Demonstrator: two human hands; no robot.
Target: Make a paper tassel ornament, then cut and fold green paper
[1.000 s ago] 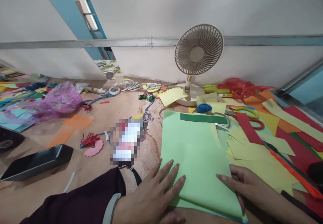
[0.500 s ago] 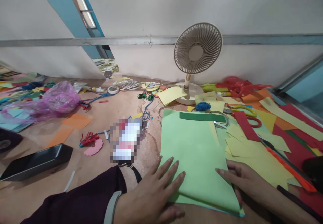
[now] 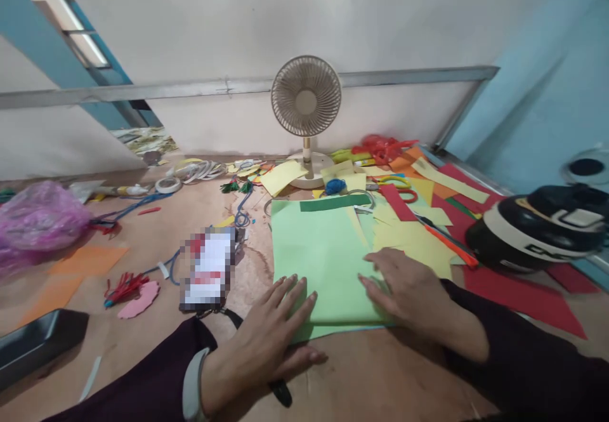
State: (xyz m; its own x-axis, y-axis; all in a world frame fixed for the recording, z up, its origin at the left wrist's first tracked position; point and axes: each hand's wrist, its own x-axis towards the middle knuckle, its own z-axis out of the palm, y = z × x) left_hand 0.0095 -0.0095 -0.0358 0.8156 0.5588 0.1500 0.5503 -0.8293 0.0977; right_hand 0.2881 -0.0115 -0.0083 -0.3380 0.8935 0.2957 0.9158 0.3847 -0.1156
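A folded light green sheet (image 3: 323, 257) lies on the tabletop in front of me. My left hand (image 3: 273, 323) rests with fingers spread over its lower left part. On its lower right part lies my right hand (image 3: 404, 285), its fingers apart and reaching inward. Along the sheet's top edge is a dark green strip (image 3: 334, 203). Left of the sheet sits a phone (image 3: 208, 270), its screen blurred out. Scissors with yellow and red handles (image 3: 399, 187) lie beyond the sheet at the right, near a red strip (image 3: 398, 203).
A small fan (image 3: 307, 95) stands by the wall. At the right are a black bottle (image 3: 537, 231), an orange cutter (image 3: 447, 241) and coloured paper scraps. A pink plastic bag (image 3: 45, 219), a red tassel (image 3: 124, 287) and a black case (image 3: 40, 342) lie at the left.
The view has swung to the right, bringing the whole bottle into sight. My right hand has moved from the sheet's right edge onto its top. My left hand stays flat on the sheet.
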